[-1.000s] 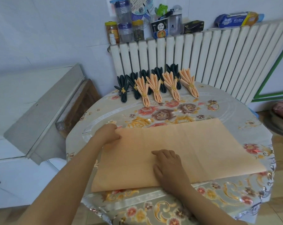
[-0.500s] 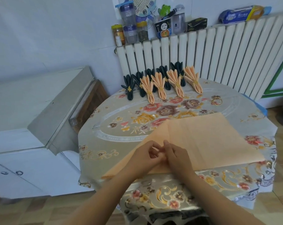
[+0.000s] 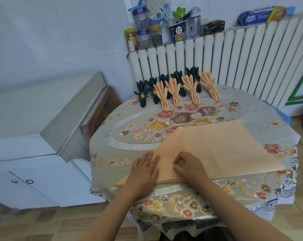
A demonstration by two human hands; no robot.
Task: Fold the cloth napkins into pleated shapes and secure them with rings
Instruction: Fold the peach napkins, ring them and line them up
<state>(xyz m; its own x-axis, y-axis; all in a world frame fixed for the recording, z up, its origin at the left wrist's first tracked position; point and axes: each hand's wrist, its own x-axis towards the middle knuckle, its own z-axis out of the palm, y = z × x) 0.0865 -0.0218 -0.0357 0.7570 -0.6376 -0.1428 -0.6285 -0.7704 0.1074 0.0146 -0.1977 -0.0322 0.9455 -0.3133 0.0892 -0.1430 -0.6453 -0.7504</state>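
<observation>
1. Head view: my left hand (image 3: pixel 144 168) lies flat with straight fingers, pressing the napkin (image 3: pixel 215 148) at its folded left end, near 7 o'clock on the table (image 3: pixel 112 150).
2. My right hand (image 3: pixel 188 165) sits just beside it at 6 o'clock, fingers curled onto the cloth. It looks to be pinching a small fold, though I cannot see the fingertips clearly.
3. The napkin is peach, spread flat from 6 toward 3 o'clock, its near edge along the table's front rim. Its left corner is turned in at a slant, and a little of it hangs past the rim at 7 o'clock.
4. At 12 o'clock stands a row of finished pieces: dark napkins (image 3: pixel 142 94) behind and peach ones (image 3: pixel 190 89) in front, each pleated and cinched with a gold ring. I count about four peach; the dark ones overlap, so their number is unclear.
5. A loose ring (image 3: pixel 234 107) lies at 1 o'clock, well apart from my hands.
6. My judgement: most of the batch is done. This napkin is only at its first fold; pleating its whole length and slipping on that ring are left.
</observation>
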